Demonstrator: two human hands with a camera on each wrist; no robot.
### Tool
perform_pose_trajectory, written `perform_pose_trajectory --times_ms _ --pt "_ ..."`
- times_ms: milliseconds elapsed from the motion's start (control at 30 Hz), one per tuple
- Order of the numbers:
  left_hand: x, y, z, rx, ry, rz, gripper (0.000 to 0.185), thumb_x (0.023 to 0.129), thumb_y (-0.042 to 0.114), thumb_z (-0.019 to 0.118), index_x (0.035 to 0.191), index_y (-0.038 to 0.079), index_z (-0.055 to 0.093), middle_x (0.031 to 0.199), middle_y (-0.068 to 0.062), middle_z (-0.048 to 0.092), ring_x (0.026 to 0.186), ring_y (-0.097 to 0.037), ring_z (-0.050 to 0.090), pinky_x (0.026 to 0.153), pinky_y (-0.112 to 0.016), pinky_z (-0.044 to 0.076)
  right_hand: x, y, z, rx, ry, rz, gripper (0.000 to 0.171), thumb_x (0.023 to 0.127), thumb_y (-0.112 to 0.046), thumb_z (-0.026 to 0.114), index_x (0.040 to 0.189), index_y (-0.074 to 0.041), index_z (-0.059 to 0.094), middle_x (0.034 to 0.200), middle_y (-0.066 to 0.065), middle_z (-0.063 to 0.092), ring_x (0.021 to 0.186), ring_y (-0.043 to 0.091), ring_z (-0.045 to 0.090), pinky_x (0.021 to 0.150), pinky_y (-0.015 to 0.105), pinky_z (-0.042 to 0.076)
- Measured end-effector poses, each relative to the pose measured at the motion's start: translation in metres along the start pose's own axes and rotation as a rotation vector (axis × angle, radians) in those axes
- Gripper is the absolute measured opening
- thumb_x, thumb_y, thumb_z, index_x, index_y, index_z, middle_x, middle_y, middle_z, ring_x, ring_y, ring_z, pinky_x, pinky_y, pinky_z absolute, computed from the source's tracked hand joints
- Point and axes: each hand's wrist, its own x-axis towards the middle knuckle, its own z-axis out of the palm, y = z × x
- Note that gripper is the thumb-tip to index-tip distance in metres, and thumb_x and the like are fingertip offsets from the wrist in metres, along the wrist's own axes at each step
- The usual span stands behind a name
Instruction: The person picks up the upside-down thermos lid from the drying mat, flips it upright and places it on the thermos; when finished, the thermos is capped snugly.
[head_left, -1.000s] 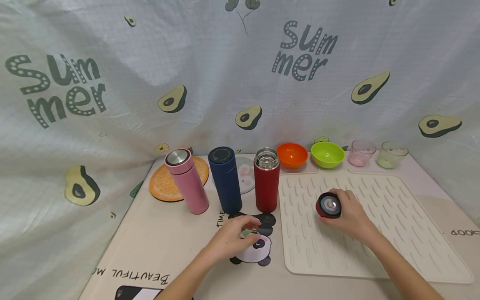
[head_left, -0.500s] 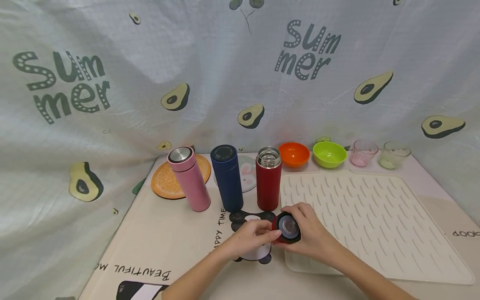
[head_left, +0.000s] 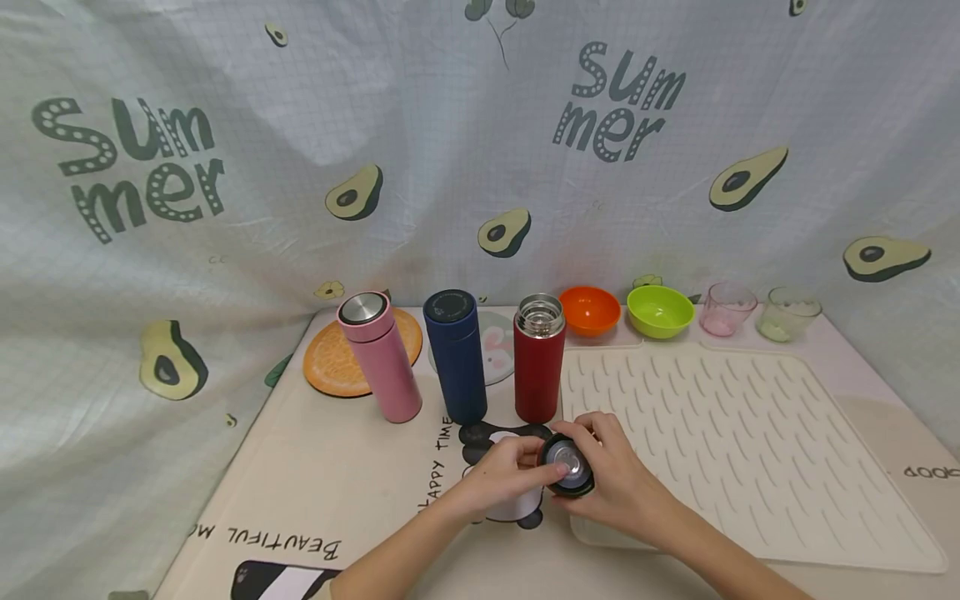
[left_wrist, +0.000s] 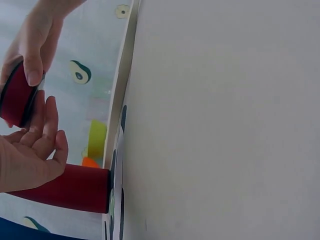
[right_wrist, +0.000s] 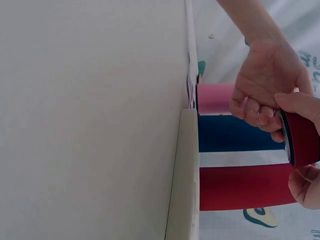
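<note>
A red bottle lid (head_left: 577, 477) with a black rim is held above the table, its grey underside turned up toward the head camera. My right hand (head_left: 621, 487) grips it around its side. At the near-left edge, my left hand (head_left: 501, 481) pinches it, the thumb over the underside and the fingers at the rim. The right wrist view shows the lid's red side (right_wrist: 304, 140) between both hands. Just beyond them an open red bottle (head_left: 537, 375) stands upright, its steel mouth uncovered. To its left are a lidded blue bottle (head_left: 459, 367) and a lidded pink bottle (head_left: 384, 367).
A cream ridged mat (head_left: 720, 450) covers the table's right side. Along the back stand an orange bowl (head_left: 589, 312), a green bowl (head_left: 660, 312), a pink glass (head_left: 727, 310) and a pale green glass (head_left: 787, 315). An orange-slice mat (head_left: 330, 367) lies behind the pink bottle.
My right hand has carried the lid leftward from over the ridged mat to my left hand, which has taken hold of its edge. Lately the lid has tilted slightly, and the left thumb lies farther over it.
</note>
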Motion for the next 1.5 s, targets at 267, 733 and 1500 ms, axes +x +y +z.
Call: perform_pose_trajectory --times_ms 267,733,1500 --pt "-0.002 0.000 -0.008 0.047 0.074 0.014 0.028 0.086 0.023 0.064 0.105 0.002 0.062 0.088 -0.004 0.066 0.079 -0.013 0.060 0.073 -0.025 0.050 0.000 -0.001 -0.007 0.131 -0.052 0.130 0.085 0.061 -0.032 0.085 0.132 -0.014 0.042 0.117 0.002 0.042 0.107 0.015 0.039 0.081 0.037 0.048" --pt "-0.003 0.006 -0.014 1.014 0.572 0.888 0.045 0.069 0.009 0.075 0.112 0.016 0.065 0.110 0.003 0.065 0.108 -0.017 0.053 0.088 -0.037 0.039 0.001 0.008 -0.015 0.602 -0.108 0.354 0.078 0.074 -0.020 0.077 0.138 -0.016 0.033 0.125 0.000 0.047 0.111 0.015 0.043 0.089 0.032 0.044" --pt "0.001 0.008 -0.020 1.123 0.603 0.951 0.054 0.071 0.023 0.079 0.120 0.012 0.059 0.124 -0.004 0.056 0.118 -0.022 0.045 0.093 -0.037 0.040 0.016 0.010 -0.016 0.752 -0.061 0.335 0.064 0.074 -0.008 0.076 0.129 -0.008 0.042 0.123 0.006 0.051 0.108 0.016 0.050 0.087 0.025 0.047"
